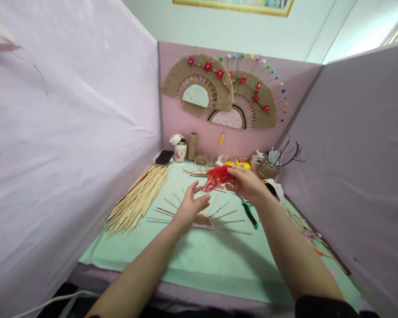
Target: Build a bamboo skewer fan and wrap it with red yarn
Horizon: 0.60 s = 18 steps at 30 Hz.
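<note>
Right hand has a pinch closed on one end of the red strand bundle; bundle is up off the table, over the middle of the work area, loose end pointing left; strands slightly blurred. Left hand is part open, thumb and fingers apart, nothing gripped; fingertips just beside the loose end, can't tell if they touch.

Stick fan lies flat under the left hand, sticks radiating out and away, straight base toward the near edge; widest stretch of green cloth runs from that base to the front edge. Left side: pile of pale sticks sits along the left partition, a strip of cloth between it and the fan. Right side is tighter: pliers lie between fan and right forearm; more thin sticks along the right edge. Back edge is lined: phone, jar, twine spool, pot of dark twigs at the right corner; two finished-looking fans hang above on the pink panel.
</note>
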Each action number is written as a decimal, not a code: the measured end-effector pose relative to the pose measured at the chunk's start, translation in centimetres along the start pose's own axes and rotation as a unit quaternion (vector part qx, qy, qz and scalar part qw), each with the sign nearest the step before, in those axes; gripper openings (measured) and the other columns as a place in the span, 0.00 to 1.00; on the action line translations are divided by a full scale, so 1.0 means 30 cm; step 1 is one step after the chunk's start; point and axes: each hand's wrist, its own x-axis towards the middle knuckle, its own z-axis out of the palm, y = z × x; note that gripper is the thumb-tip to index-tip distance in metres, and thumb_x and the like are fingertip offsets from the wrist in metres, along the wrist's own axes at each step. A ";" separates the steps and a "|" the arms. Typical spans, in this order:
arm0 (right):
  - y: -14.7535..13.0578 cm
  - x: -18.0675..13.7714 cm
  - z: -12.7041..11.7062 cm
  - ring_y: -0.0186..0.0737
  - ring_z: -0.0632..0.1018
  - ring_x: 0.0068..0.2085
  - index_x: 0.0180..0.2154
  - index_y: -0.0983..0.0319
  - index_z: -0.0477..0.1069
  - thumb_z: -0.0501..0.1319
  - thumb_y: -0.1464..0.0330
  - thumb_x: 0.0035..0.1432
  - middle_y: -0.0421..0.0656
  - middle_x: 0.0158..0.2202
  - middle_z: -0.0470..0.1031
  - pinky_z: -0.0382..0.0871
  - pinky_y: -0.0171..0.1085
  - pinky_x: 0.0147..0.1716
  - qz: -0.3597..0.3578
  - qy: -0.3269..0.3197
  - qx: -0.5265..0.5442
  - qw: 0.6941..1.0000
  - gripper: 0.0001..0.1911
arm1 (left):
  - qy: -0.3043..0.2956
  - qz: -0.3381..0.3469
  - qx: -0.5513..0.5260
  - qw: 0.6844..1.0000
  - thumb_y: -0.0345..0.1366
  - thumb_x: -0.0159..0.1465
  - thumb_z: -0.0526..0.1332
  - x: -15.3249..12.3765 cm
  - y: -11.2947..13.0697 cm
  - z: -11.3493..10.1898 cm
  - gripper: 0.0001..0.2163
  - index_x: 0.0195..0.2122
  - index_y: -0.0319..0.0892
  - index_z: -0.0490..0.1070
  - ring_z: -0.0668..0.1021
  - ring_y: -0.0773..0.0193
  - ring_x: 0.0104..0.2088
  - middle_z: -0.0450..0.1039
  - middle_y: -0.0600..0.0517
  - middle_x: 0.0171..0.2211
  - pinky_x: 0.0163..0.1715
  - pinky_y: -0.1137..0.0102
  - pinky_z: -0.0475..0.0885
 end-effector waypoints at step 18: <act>0.305 -0.055 -0.069 0.39 0.79 0.40 0.28 0.56 0.70 0.64 0.64 0.53 0.38 0.32 0.79 0.75 0.42 0.45 -0.030 0.138 0.204 0.969 0.05 | 0.074 -0.056 -0.131 0.987 0.38 0.43 0.77 0.030 -0.066 -0.094 0.17 0.28 0.36 0.73 0.69 0.78 0.19 0.70 0.56 0.21 0.19 0.82 0.63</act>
